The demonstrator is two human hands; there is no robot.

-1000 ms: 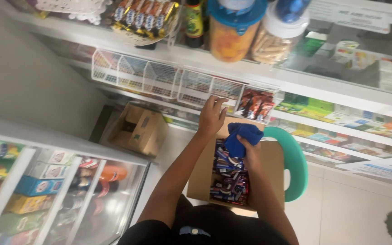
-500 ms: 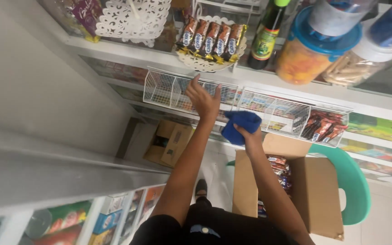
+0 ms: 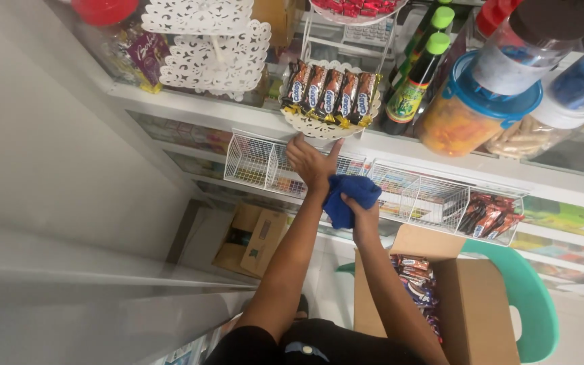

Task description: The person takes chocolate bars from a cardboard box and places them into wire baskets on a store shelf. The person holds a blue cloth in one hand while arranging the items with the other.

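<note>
1. Right now my left hand (image 3: pixel 311 164) sits at centre frame, fingers spread wide and flat, tips pressed against the underside edge of the white scalloped tray (image 3: pixel 319 128) that carries a row of dark chocolate bars (image 3: pixel 330 92).
2. My right hand (image 3: pixel 359 206), just below and to the right of it, has its fingers closed around a bunched blue cloth (image 3: pixel 346 196); the cloth touches the left wrist and lies against the front of the white wire baskets (image 3: pixel 265 165).
3. To do this well, I judge the left hand should steady the tray rather than push it: the tray overhangs the shelf edge (image 3: pixel 190 111), and a hard shove could tip the bars off.
4. I would keep the cloth gathered tight so no loose corner snags the wire mesh.
5. The green-capped bottles (image 3: pixel 417 81) and the orange jar (image 3: pixel 471 108) stand just right of the tray, upper centre; any sweep there wants a short, low stroke.
6. The open cardboard box (image 3: pixel 454 304) of snack packets sits on a green chair (image 3: pixel 532 297) at lower right, well apart from the hands.
</note>
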